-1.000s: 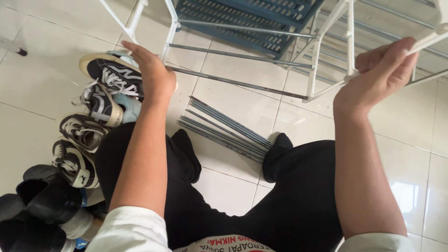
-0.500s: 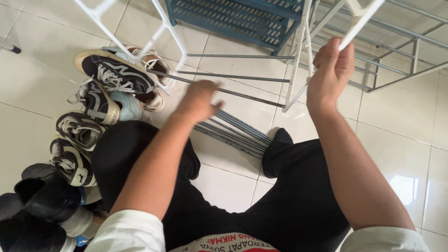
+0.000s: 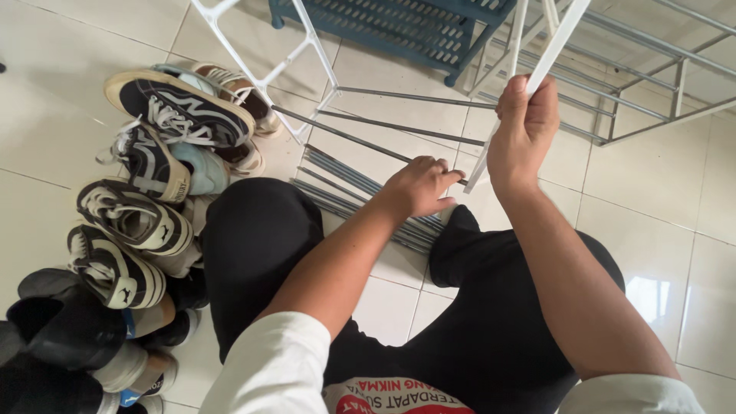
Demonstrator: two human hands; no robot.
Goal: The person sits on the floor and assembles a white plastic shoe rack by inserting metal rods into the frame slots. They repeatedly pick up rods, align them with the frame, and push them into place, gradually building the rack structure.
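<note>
I sit on a tiled floor with a white plastic rack frame (image 3: 257, 73) held over my legs. My right hand (image 3: 523, 134) is closed around a white side post (image 3: 553, 47) of that frame, which runs up and to the right. My left hand (image 3: 420, 185) is lower, its fingers curled at the end of a grey metal rod (image 3: 345, 138) joined to the frame. A bundle of loose grey metal rods (image 3: 349, 192) lies on the floor just under my left hand.
Several sneakers (image 3: 157, 146) are piled along the left, with dark shoes (image 3: 54, 345) near the bottom corner. A blue slatted shelf (image 3: 406, 27) stands at the top. A second metal rack frame (image 3: 652, 84) sits at the upper right.
My left hand has dropped from the frame's left side to the rod ends near my knee. My right hand has shifted left along the white post, and the frame has swung.
</note>
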